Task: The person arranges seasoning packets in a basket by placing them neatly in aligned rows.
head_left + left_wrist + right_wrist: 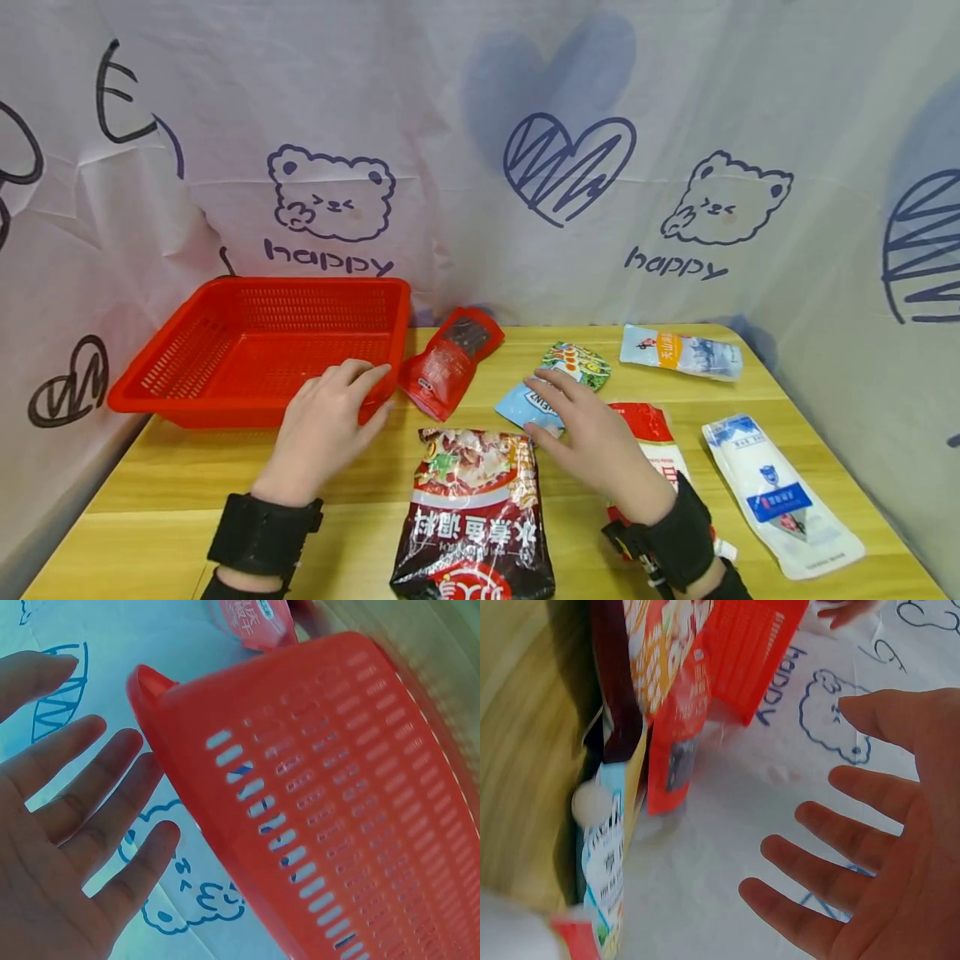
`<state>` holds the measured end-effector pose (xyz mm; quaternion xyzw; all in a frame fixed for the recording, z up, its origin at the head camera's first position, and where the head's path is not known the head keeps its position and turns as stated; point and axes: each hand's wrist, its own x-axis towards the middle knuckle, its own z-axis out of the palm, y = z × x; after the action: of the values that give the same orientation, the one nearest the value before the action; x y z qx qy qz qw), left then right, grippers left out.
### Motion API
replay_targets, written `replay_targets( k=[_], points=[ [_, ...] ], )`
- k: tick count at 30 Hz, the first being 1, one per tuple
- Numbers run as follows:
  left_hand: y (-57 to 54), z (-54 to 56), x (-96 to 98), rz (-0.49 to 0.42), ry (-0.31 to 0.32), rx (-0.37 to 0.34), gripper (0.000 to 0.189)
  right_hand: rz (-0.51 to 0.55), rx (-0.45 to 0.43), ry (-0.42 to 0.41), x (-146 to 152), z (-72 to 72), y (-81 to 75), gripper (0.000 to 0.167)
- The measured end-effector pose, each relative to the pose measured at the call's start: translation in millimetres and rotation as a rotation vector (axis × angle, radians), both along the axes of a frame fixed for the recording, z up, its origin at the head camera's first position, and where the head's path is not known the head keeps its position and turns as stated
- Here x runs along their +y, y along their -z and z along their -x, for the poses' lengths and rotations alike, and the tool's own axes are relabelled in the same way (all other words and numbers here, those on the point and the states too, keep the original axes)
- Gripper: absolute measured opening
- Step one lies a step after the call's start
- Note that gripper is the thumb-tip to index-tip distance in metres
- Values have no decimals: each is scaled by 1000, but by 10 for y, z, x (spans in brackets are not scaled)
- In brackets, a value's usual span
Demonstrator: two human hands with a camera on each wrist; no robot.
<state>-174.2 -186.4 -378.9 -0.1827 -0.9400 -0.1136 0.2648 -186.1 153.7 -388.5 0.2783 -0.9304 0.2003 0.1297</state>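
My left hand (330,425) is by the front right corner of a red plastic basket (202,414). In the left wrist view its fingers (112,769) are spread and hold nothing, fingertips close to the basket's rim. My right hand (588,437) overlaps a light-blue pouch (522,406) with a colourful picture in the head view. The right wrist view shows its fingers (840,832) spread apart, the palm holding nothing. Between the hands lies a dark brown and red seasoning bag (476,508). A red pouch with a dark window (442,371) lies right of the basket.
Partly behind my right wrist is a red and white packet (660,446). A white pouch with a blue label (780,500) lies at the right edge of the wooden table (360,533). A blue and orange packet (678,353) lies at the back right, before a printed cloth (450,208).
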Motion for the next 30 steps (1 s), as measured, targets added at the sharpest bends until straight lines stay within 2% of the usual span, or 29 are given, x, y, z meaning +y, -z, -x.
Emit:
replay_targets(
  k=[6, 11, 14, 17, 24, 30],
  points=[
    [7, 22, 88, -2, -14, -46, 43, -26, -23, -71, -197, -5, 53, 53],
    [34, 33, 131, 7, -30, -64, 36, -66, -128, -84, -306, 1, 88, 51],
    [51, 36, 145, 6, -31, -60, 33, -93, -199, -74, -342, 21, 112, 52],
    [68, 41, 150, -1, -23, -46, 31, -114, -235, -69, -369, 49, 155, 52],
    [93, 47, 146, -23, 0, -6, 24, -138, -255, -61, -387, 98, 282, 56],
    [103, 45, 138, -34, 8, 7, 21, -154, -291, -43, -389, 103, 324, 57]
  ],
)
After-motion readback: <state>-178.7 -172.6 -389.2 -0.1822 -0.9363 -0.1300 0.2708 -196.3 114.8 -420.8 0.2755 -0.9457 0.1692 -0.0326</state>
